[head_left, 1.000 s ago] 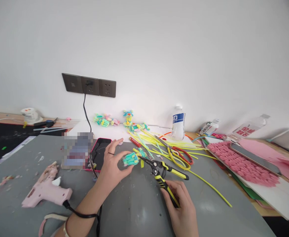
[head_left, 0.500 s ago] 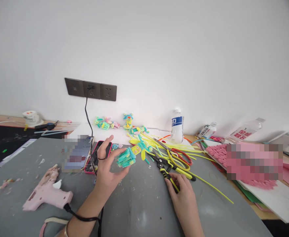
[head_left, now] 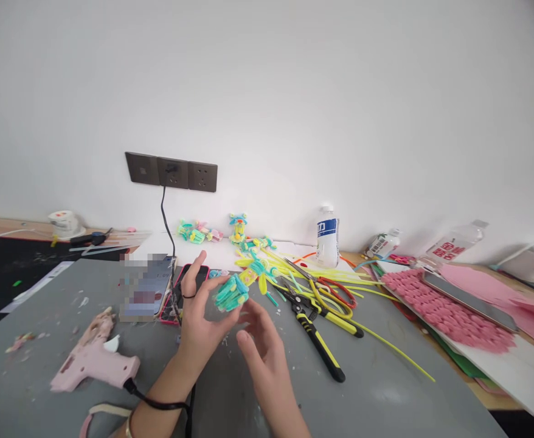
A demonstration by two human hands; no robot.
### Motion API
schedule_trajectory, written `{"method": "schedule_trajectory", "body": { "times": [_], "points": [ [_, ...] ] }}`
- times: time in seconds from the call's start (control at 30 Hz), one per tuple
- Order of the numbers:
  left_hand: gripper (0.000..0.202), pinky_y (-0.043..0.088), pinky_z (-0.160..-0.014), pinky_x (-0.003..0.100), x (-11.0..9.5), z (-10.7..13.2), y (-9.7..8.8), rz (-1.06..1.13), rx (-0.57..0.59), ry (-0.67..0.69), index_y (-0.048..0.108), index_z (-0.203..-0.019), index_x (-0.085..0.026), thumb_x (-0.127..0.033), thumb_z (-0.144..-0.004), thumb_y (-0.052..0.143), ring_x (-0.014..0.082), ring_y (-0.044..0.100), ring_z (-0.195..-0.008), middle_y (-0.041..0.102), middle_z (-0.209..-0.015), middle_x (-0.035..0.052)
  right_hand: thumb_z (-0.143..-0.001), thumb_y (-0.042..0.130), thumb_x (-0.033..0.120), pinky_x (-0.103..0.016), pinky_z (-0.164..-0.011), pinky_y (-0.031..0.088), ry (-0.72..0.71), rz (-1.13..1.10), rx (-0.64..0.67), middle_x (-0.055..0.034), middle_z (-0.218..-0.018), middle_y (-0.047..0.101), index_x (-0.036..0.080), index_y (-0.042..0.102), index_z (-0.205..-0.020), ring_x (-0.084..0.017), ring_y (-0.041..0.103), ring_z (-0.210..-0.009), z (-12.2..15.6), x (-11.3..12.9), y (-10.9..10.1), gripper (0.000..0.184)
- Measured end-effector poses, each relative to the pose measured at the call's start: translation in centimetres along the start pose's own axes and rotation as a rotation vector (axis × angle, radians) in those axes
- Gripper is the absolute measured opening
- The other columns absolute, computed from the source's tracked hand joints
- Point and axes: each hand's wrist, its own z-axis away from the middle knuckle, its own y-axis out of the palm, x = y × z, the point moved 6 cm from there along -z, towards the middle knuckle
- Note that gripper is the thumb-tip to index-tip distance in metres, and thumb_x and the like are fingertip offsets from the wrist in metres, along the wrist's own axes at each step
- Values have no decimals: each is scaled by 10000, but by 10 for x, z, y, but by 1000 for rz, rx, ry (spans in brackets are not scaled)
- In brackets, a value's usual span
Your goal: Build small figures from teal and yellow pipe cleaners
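Observation:
My left hand pinches a small teal and yellow pipe-cleaner figure, holding it a little above the grey table mat. My right hand hovers just below and to the right of the figure with its fingers spread, and holds nothing. The black and yellow pliers lie on the mat to the right of my right hand, apart from it.
A pink glue gun with its black cord lies at the left. A phone in a pink case sits behind my left hand. Yellow pipe cleaners, red-handled scissors, bottles and pink sheets crowd the right side.
My right hand let go of the pliers, which now rest on the mat, and moved left toward the figure. My left hand lifted the figure slightly.

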Motion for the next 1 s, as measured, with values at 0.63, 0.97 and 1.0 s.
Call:
{"method": "schedule_trajectory", "body": {
  "times": [0.63, 0.97, 1.0],
  "points": [
    [242, 443, -1047, 531, 1, 0, 4, -68, -32, 27, 537, -1079, -242, -243, -866, 652, 335, 367, -1387, 364, -1493, 154, -788, 722, 463, -344, -821, 516, 112, -180, 78, -84, -1031, 732, 183, 698, -1107, -260, 645, -971, -39, 10, 30, 425],
    [215, 393, -1104, 547, 2, 0, 14, -166, 78, 64, 627, -1064, -274, -185, -870, 651, 338, 315, -1421, 321, -1550, 88, -759, 749, 435, -288, -750, 499, 200, -238, 31, -52, -966, 722, 170, 704, -985, -219, 632, -894, -43, -4, 16, 351],
    [221, 389, -1107, 552, 3, 0, 15, -165, 85, 56, 616, -1075, -271, -192, -872, 652, 339, 309, -1424, 318, -1547, 97, -740, 766, 433, -289, -760, 503, 215, -260, 10, -60, -1004, 724, 170, 703, -1007, -224, 636, -915, -44, -5, 16, 380]
  ]
}}
